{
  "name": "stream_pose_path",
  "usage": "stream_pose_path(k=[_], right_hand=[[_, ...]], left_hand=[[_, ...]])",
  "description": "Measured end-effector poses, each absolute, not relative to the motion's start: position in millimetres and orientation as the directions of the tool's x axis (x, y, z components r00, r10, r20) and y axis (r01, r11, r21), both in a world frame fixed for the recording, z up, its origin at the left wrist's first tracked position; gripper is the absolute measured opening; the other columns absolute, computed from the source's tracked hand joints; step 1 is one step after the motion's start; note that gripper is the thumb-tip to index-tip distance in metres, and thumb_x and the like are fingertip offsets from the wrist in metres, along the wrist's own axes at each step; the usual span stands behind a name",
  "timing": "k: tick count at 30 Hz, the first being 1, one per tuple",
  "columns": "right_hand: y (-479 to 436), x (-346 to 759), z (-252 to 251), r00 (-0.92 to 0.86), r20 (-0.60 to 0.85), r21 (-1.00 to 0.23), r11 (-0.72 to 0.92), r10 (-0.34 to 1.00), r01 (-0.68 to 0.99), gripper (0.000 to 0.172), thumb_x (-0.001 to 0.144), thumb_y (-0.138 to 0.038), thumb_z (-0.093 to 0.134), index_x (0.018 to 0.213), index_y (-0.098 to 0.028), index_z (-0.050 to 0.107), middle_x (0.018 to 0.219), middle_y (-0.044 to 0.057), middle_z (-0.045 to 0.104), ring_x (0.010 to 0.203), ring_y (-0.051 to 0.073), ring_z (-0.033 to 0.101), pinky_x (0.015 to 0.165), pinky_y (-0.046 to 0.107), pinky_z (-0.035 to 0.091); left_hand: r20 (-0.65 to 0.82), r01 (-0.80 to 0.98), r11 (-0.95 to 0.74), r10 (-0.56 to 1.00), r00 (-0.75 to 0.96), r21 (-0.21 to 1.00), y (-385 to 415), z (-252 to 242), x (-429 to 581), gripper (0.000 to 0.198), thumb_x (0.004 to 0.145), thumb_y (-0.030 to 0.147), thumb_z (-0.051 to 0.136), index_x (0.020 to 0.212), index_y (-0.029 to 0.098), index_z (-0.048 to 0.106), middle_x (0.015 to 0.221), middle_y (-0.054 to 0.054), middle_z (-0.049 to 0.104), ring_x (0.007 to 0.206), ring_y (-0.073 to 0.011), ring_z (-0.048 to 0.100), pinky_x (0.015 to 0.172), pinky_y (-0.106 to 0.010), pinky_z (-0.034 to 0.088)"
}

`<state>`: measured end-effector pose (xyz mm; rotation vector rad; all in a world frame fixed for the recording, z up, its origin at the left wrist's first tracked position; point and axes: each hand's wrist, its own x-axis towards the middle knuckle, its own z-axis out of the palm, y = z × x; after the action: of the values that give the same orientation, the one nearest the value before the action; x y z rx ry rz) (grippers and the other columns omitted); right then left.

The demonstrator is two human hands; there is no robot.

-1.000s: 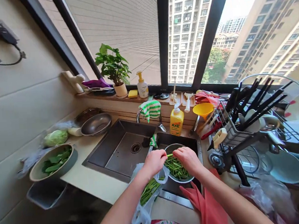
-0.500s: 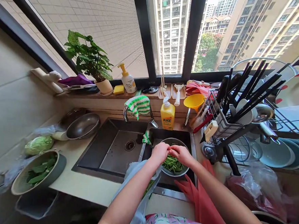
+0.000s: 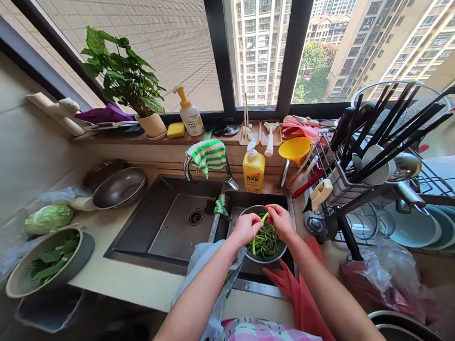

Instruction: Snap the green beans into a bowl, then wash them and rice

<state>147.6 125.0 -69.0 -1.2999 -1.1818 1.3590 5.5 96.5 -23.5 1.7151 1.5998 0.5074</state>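
My left hand (image 3: 246,229) and my right hand (image 3: 280,222) are close together over a metal bowl (image 3: 265,261) in the right sink basin. Between them is a thin green vegetable stem (image 3: 264,218), pinched by the fingers of both hands. Short cut or broken green stems (image 3: 264,238) lie heaped in the bowl below. A pale plastic bag (image 3: 203,268) with more green stalks hangs under my left forearm, partly hidden by it. Red rubber gloves (image 3: 298,295) drape over the sink's front edge beneath my right forearm.
To the left is the other sink basin (image 3: 173,236), with a wok (image 3: 119,188), a cabbage (image 3: 48,218) and a colander of leaves (image 3: 87,249) beyond. Behind the bowl stands a yellow soap bottle (image 3: 254,171). A dish rack (image 3: 343,183) with utensils crowds the right side.
My hands have moved apart slightly, and the green stem now shows between them. My right hand has risen a little. The whole view has shifted slightly.
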Motion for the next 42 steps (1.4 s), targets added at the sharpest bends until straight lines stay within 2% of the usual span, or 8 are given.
stream_pose_path(k=[11,15,18,21,24,28,37,42], right_hand=[[134.9,160.2,-88.5,-0.090,-0.207,-0.967,-0.190,0.974,0.169,0.041,0.076,-0.051,0.044,0.082,-0.016,0.064,0.058,0.002,0.058,0.053,0.014,0.051,0.051,0.025,0.039],[120.6,166.7,-70.6,-0.531,-0.001,-0.884,0.247,0.847,0.397,0.026,0.081,-0.038,0.045,0.082,-0.019,0.064,0.074,0.003,0.060,0.068,0.014,0.053,0.062,0.025,0.039],[112.6,164.6,-64.6,-0.556,0.073,-0.718,0.431,0.828,0.547,0.023,0.083,-0.031,0.042,0.075,-0.019,0.059,0.073,0.001,0.056,0.068,0.013,0.049,0.062,0.024,0.036],[109.9,154.1,-71.2,-0.372,0.076,-0.816,0.272,0.925,0.510,0.027,0.084,-0.033,0.038,0.065,-0.019,0.051,0.064,-0.001,0.052,0.061,0.012,0.046,0.057,0.023,0.035],[108.6,137.2,-83.1,-0.137,-0.182,-0.979,-0.166,0.974,0.120,0.030,0.079,-0.043,0.042,0.060,-0.020,0.044,0.050,-0.005,0.041,0.045,0.009,0.036,0.043,0.021,0.028],[109.5,116.6,-91.4,-0.200,-0.490,-0.789,-0.529,0.849,-0.314,0.028,0.069,-0.045,0.056,0.062,-0.020,0.043,0.046,-0.008,0.036,0.037,0.005,0.025,0.036,0.018,0.016],[129.3,118.2,-109.6,-0.133,-0.503,-0.811,-0.520,0.854,-0.269,0.033,0.074,-0.047,0.051,0.055,-0.021,0.043,0.040,-0.008,0.031,0.033,0.007,0.026,0.033,0.020,0.022],[117.9,133.2,-116.1,-0.141,-0.431,-0.892,-0.445,0.891,-0.084,0.027,0.068,-0.045,0.059,0.065,-0.018,0.058,0.051,-0.002,0.054,0.046,0.011,0.047,0.042,0.021,0.035]], left_hand=[[-0.201,0.856,-0.185,0.928,0.314,0.483,84.9,-11.9,11.1,0.016,0.079,0.018,0.049,0.081,0.017,0.064,0.085,-0.009,0.063,0.084,-0.0210,0.057,0.077,-0.030,0.041],[-0.228,0.849,-0.101,0.941,0.251,0.518,95.1,-23.7,-0.8,0.017,0.077,0.020,0.050,0.081,0.017,0.067,0.081,-0.007,0.065,0.078,-0.0195,0.058,0.071,-0.028,0.041],[-0.241,0.788,-0.007,0.950,0.197,0.616,97.4,-31.4,-4.3,0.017,0.075,0.025,0.053,0.079,0.017,0.068,0.072,-0.004,0.065,0.068,-0.0158,0.057,0.063,-0.025,0.040],[-0.260,0.721,0.070,0.953,0.157,0.690,97.2,-35.4,-2.1,0.016,0.071,0.027,0.057,0.074,0.015,0.068,0.062,0.000,0.062,0.059,-0.0128,0.053,0.056,-0.022,0.038],[-0.229,0.663,0.113,0.969,0.090,0.740,98.3,-38.5,2.9,0.016,0.071,0.026,0.056,0.071,0.014,0.068,0.059,0.000,0.061,0.057,-0.0114,0.052,0.054,-0.021,0.037],[-0.225,0.587,0.174,0.974,0.015,0.791,98.9,-46.1,5.6,0.015,0.070,0.024,0.056,0.068,0.013,0.066,0.061,0.000,0.062,0.058,-0.0115,0.054,0.055,-0.021,0.038],[-0.140,0.536,0.095,0.989,0.044,0.839,85.4,-46.8,6.5,0.011,0.069,0.024,0.057,0.065,0.015,0.063,0.064,0.000,0.063,0.061,-0.0111,0.053,0.060,-0.022,0.042],[-0.309,0.248,0.337,0.940,-0.146,0.908,89.7,-62.2,-5.4,0.011,0.069,0.025,0.060,0.065,0.015,0.056,0.055,0.005,0.053,0.048,-0.0079,0.049,0.049,-0.019,0.042]])
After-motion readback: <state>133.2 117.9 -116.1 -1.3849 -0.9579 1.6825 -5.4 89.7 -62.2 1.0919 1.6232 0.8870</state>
